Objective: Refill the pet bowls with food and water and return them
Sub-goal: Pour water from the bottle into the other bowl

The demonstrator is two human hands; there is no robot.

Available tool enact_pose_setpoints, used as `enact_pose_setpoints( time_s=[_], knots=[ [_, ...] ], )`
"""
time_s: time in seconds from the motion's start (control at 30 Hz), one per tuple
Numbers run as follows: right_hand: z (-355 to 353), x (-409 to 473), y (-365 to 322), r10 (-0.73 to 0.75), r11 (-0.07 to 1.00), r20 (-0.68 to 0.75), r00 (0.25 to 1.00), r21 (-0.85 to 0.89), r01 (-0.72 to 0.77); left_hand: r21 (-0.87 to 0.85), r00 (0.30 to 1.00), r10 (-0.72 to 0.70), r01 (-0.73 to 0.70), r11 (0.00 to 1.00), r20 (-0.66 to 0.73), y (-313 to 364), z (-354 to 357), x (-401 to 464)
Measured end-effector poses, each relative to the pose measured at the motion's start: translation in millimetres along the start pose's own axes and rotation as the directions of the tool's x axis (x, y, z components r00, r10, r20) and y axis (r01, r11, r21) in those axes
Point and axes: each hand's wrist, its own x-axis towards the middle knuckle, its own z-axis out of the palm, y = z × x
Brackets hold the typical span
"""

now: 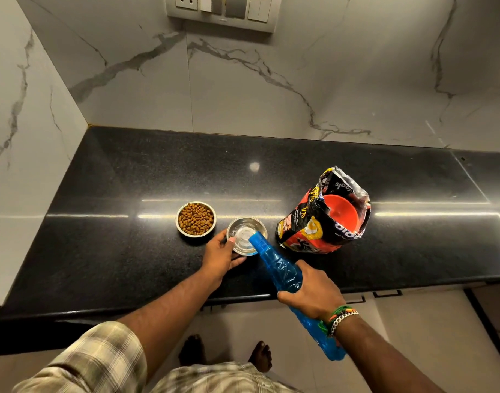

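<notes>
Open food bag (pixel 322 219) just right of water bowl (pixel 246 235), kibble bowl (pixel 196 218) left

Black speckled counter (pixel 129 180) carries: kibble bowl (pixel 196 219), steel water bowl (pixel 244 232) just beside it, open pet-food bag (pixel 325 214) (upright) to the right.

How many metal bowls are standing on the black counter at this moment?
2. The food bowl full of brown kibble stands to the left. The water bowl is right of it, steadied by the left hand under the tilted blue bottle held by the right hand. The pet food bag could hide others.
</notes>
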Motion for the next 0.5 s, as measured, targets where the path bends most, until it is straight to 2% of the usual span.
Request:
enact_pose_setpoints(
  time_s=[0.5],
  knots=[
    [2.0,2.3,1.3,0.019,1.000,0.012,1.000,-0.006,-0.019,-0.012,1.000,-0.009,0.009,1.000,-0.011,-1.1,1.6,3.2]
  ],
)
